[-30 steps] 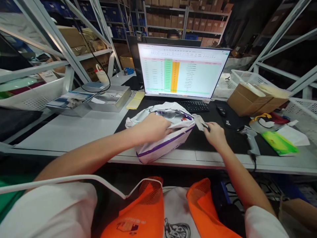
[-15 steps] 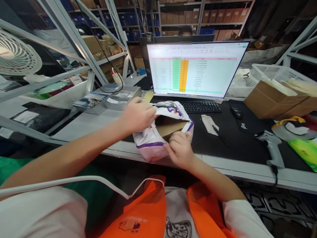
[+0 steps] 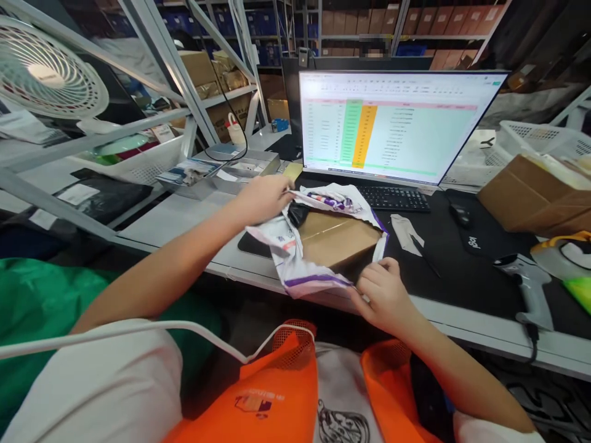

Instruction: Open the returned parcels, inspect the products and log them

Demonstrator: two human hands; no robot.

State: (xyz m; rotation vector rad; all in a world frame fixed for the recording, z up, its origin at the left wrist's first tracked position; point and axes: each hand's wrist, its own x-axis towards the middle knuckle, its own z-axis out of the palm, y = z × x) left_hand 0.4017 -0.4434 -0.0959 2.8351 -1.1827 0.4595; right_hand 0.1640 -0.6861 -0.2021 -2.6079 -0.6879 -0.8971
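On desk: one open bag, carton inside; left hand, right hand, fingers of both pinching bag's rim.

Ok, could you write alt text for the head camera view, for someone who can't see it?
A person's left hand and right hand hold open a white bag with a brown cardboard box inside. Behind it are a keyboard and lit screen; a mouse and handheld scanner lie to the right.
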